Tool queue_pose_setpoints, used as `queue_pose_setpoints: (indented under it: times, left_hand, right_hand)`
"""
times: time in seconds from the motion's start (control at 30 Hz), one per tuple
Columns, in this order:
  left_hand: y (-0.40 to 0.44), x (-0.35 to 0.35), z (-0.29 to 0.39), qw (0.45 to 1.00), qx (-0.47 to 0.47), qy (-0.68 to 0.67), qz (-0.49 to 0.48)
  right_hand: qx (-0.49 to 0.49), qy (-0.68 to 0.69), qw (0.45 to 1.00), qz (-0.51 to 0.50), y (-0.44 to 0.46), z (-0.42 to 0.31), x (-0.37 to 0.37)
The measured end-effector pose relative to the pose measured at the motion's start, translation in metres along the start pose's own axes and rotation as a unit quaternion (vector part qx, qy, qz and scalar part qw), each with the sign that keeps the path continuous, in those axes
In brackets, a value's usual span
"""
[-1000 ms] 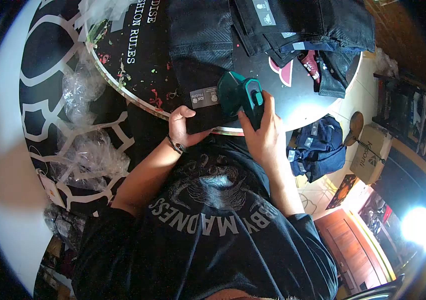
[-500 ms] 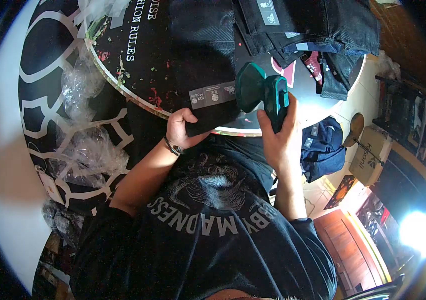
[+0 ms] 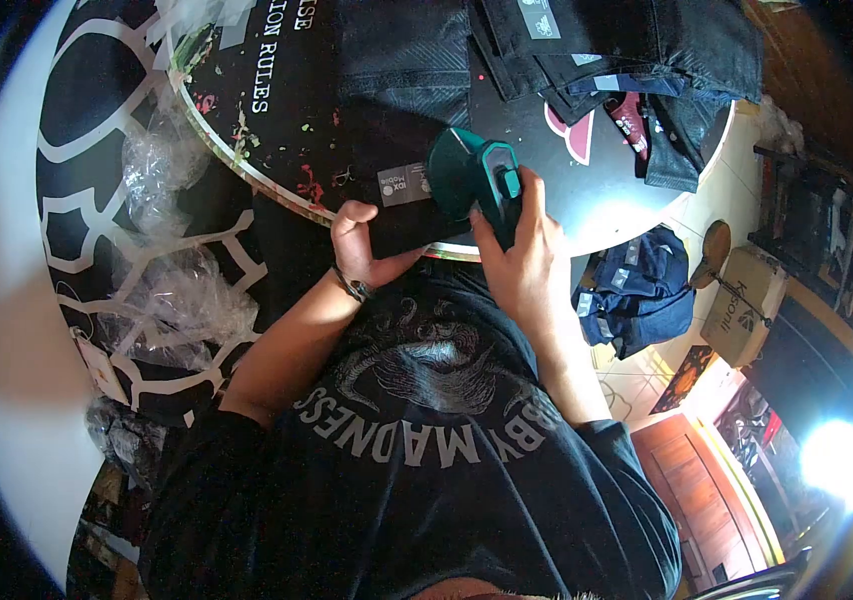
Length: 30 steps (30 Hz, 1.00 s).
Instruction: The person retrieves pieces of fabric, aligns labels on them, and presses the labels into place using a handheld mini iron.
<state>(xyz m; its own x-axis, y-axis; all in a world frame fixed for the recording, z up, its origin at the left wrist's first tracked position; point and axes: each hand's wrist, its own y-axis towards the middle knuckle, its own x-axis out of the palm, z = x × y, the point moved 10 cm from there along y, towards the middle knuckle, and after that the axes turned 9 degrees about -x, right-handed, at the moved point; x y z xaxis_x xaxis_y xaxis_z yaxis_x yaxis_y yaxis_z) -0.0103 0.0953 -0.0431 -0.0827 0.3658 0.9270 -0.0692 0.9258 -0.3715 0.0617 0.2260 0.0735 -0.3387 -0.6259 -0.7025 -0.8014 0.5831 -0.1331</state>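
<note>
My right hand (image 3: 527,245) is wrapped round a dark green handheld device (image 3: 500,185) with a round, wide head. That head is over the right part of a grey printed label on the black cloth (image 3: 407,85), covering some of its print; whether they touch I cannot tell. The label (image 3: 403,185) shows white lettering at its left part. My left hand (image 3: 367,250) grips the near edge of the black cloth at the table's rim, thumb on top and fingers mostly hidden beneath.
Folded dark garments (image 3: 587,50) with grey labels lie on the round table (image 3: 617,215) at the back right. Crumpled clear plastic (image 3: 182,300) is at the left. Navy clothes (image 3: 647,290) and a cardboard box (image 3: 744,305) are beyond the table's right edge.
The green device moved right off the label, uncovering it, then came back left over its right part with my right hand. My left hand has stayed at the cloth's near edge.
</note>
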Motion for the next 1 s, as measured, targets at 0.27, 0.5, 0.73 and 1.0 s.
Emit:
queue_pose_setpoints:
  times: [0.27, 0.5, 0.73, 1.0]
  left_hand:
    - [0.001, -0.005, -0.002, 0.998, -0.028, -0.055, -0.028]
    - [0.005, -0.015, -0.003, 0.997, -0.018, -0.072, -0.003]
    - [0.004, -0.014, 0.0, 1.0, -0.009, -0.016, 0.026]
    - [0.004, -0.013, 0.001, 0.999, -0.014, -0.025, 0.036]
  right_hand:
    - [0.0, -0.006, 1.0, 0.019, -0.01, 0.0, 0.007]
    - [-0.008, 0.012, 0.999, 0.036, -0.014, -0.001, 0.006]
    - [0.001, 0.008, 1.0, 0.029, -0.014, 0.0, 0.009]
    - [0.01, 0.005, 1.0, 0.023, -0.012, 0.001, 0.01]
